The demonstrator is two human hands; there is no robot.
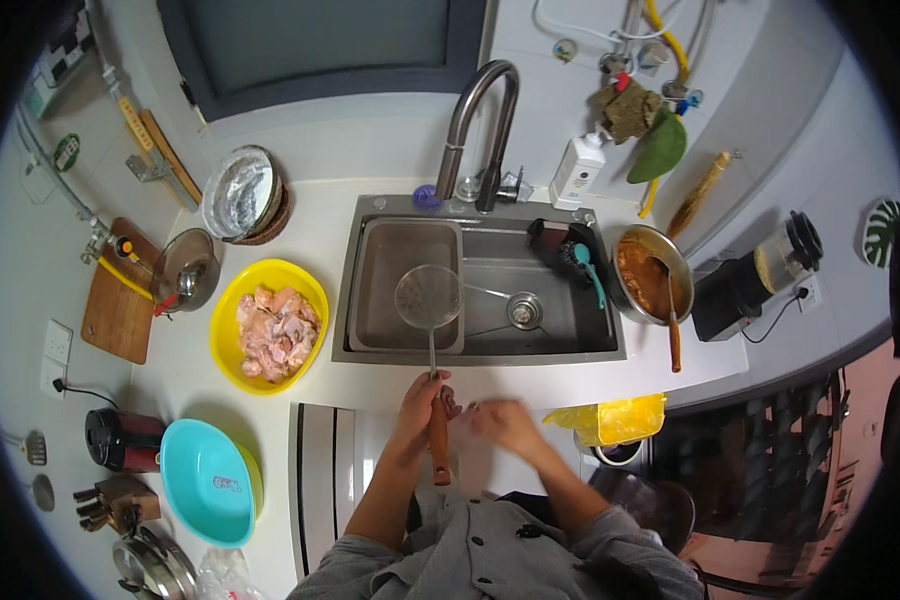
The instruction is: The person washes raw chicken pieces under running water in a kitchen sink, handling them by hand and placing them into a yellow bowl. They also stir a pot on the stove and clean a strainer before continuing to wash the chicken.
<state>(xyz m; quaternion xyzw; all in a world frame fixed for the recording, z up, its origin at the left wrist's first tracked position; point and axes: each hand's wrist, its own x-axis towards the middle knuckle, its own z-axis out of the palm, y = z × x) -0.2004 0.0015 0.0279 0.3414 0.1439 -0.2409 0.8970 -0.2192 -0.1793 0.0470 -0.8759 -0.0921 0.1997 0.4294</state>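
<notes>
My left hand [422, 409] is closed around the wooden handle of a round wire skimmer [429, 297], whose mesh head is over the left basin of a steel sink [407, 232]. To its right, my right hand [504, 426] is blurred, in front of the counter's edge; whether it holds anything cannot be told. Left of the sink, raw chicken pieces [279, 334] lie in a yellow basin [221, 358]. Right of the sink stands a metal pot [682, 259] of reddish-brown stew, with a wooden-handled utensil [674, 337] leaning in it.
A tall faucet [487, 142] rises behind the sink. A black holder with a teal brush [583, 255] sits in the right basin. A turquoise basin [195, 480], a knife block [131, 499] and a glass bowl [202, 259] stand at left. At right is a black blender [727, 300].
</notes>
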